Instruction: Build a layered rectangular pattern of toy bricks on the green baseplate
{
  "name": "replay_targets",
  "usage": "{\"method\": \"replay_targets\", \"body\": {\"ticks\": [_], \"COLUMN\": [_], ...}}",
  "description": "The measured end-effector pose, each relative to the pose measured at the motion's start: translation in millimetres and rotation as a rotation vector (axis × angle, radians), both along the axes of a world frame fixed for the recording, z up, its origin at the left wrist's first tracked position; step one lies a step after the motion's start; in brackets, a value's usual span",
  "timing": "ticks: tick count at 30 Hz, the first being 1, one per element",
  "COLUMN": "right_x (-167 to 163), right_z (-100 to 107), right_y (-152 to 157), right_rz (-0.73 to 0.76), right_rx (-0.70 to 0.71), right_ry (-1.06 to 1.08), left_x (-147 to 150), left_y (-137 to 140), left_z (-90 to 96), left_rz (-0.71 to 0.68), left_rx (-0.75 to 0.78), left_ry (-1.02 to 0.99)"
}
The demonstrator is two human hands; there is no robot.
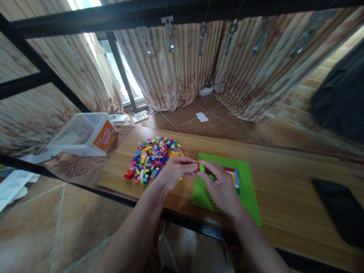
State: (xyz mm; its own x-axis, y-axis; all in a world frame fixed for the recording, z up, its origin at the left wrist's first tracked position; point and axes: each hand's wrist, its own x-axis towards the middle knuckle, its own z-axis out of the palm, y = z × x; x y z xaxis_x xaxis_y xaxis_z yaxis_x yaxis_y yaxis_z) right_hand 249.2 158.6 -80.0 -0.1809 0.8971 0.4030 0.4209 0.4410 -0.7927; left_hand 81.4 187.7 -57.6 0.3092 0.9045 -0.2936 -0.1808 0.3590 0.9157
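Note:
My left hand (pixel 176 171) and my right hand (pixel 218 185) meet over the left edge of a green baseplate (pixel 250 201), with their fingertips nearly touching. Pinched in my right hand is a lime green toy brick (pixel 201 167). A small red-orange brick (pixel 197 165) shows at the fingertips of my left hand, partly covered by them. Whether the two bricks are joined, I cannot tell. On the baseplate stands a frame of red, blue, yellow and white bricks (pixel 237 178), half hidden behind my right hand. A heap of mixed coloured bricks (pixel 153 157) lies left of my hands.
The wooden table (pixel 284 185) has a dark front edge. A black phone-like slab (pixel 338 208) lies at its right. Beyond the left end stands a clear plastic bin (pixel 76 136) with an orange label. A black metal bar (pixel 182 19) with hanging clips crosses above, before striped curtains (pixel 176 72).

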Motion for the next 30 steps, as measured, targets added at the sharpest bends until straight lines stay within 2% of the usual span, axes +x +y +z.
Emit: {"method": "replay_targets", "body": {"ticks": [2, 6, 8, 11, 15, 19, 25, 30], "right_x": [-1.4, -9.9, -16.2, -25.6, -32.3, -32.2, -31.7, -31.8], "right_z": [-2.3, -14.6, -20.4, -25.5, -30.3, -35.0, -33.3, -31.4], "right_y": [0.3, 0.3, 0.3, 1.1, 3.1, 3.2, 1.3, 1.0], "right_rz": [0.000, -0.044, -0.042, -0.025, -0.021, -0.034, -0.023, -0.007], "right_rx": [-0.038, -0.093, -0.091, -0.087, -0.107, -0.117, -0.111, -0.097], "right_ry": [-0.019, -0.163, -0.280, -0.423, -0.434, -0.377, -0.360, -0.350], "left_x": [-13.0, -50.8, -68.7, -85.1, -89.0, -84.1, -68.8, -60.8], "left_y": [3.6, 13.2, 15.8, 15.0, 10.3, 4.6, -2.1, 2.3], "left_z": [0.6, -1.9, -4.7, -7.7, -7.6, -5.6, -5.3, -12.7], "left_rz": [-0.014, 0.180, 0.221, 0.172, 0.104, 0.032, -0.109, -0.113], "left_rx": [0.112, 0.420, 0.461, 0.481, 0.499, 0.521, 0.643, 0.672], "left_ry": [0.158, 0.683, 0.891, 1.069, 1.224, 1.287, 1.391, 1.387]}}
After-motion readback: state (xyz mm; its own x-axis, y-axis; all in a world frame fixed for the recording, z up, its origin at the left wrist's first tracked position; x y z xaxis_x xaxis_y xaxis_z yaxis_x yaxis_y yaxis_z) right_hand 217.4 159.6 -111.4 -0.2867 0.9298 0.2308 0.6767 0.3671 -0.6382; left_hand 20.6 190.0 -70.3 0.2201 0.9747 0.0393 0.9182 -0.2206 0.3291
